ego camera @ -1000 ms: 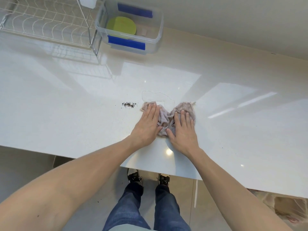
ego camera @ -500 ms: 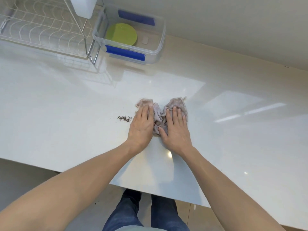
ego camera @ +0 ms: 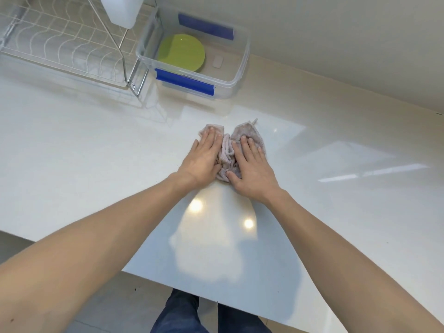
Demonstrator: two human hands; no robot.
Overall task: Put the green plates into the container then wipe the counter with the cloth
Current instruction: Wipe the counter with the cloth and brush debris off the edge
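Note:
A crumpled grey-pink cloth (ego camera: 227, 150) lies on the glossy white counter (ego camera: 96, 164), in the middle. My left hand (ego camera: 203, 159) presses flat on its left half and my right hand (ego camera: 252, 169) presses flat on its right half, thumbs nearly touching. Green plates (ego camera: 181, 52) lie stacked inside the clear plastic container (ego camera: 240, 75) with blue clips, at the back of the counter beyond my hands.
A wire dish rack (ego camera: 60, 51) stands at the back left, touching the container, with a white object (ego camera: 120, 10) hanging over it. A small white piece (ego camera: 218, 62) lies in the container beside the plates. The counter's front edge runs below my forearms.
Both hands have slid the cloth away from me, toward the container. The dark crumbs seen left of my left hand no longer show.

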